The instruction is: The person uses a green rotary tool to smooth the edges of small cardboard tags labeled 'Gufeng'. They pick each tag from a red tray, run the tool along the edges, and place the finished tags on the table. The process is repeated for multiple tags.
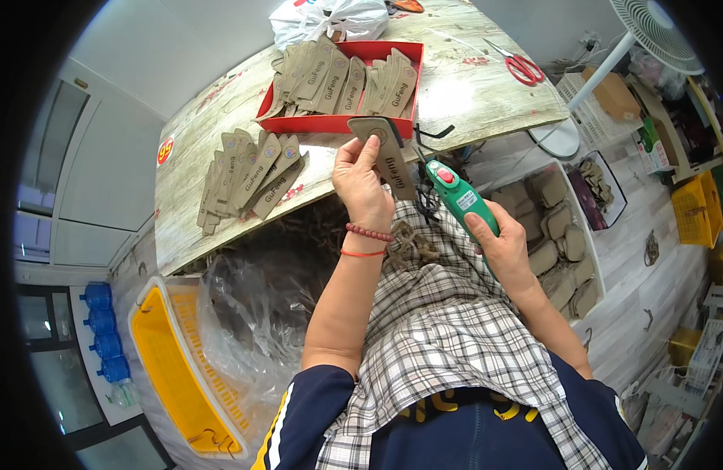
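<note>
My left hand (360, 178) pinches a flat, curved khaki strip (392, 163) with dark printing, holding it upright past the table's near edge. A dark edging shows along its upper right side. My right hand (502, 241) is wrapped round a green handheld electric tool (460, 194) with a red switch. The tool's thin tip points up and left, beside the strip; whether they touch I cannot tell. On the table, a fanned pile of similar strips (248, 174) lies left of my left hand. More strips (322, 82) fill a red box (338, 124) beyond it.
Red-handled scissors (524, 69) and a white plastic bag (328, 22) lie on the table (463, 94). A white bin (597, 270) of khaki pieces stands at right, near a fan (655, 31). Clear plastic (252, 313) and a yellow basket (169, 345) are at left.
</note>
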The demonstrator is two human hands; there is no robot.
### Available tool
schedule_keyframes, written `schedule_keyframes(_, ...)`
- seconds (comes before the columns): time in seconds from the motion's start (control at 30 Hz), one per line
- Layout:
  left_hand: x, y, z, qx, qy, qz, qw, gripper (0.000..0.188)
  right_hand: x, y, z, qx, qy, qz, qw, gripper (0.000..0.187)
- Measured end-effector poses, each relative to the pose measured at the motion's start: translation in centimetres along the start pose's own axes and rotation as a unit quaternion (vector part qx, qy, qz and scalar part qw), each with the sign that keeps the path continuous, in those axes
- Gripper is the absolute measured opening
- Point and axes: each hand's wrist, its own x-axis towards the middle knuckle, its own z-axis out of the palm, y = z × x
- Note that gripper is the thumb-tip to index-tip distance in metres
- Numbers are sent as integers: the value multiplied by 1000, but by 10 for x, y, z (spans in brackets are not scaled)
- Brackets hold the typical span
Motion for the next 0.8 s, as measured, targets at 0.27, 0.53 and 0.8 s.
schedule_keyframes(0.27, -21, -17, 28, -71, -2, -78, 994, 13, -3, -2, -11, 11, 21, -3, 1000, 39)
schedule_keyframes(0.53, -27, -35, 22, -51, -30, -137, 989, 14, -3, 4, -17, 6, 33, 10, 999, 41)
schedule_keyframes(0.8, -38, -38, 19, -6, -41, -153, 987, 12, 0, 4, -23, 25, 28, 4, 999, 42)
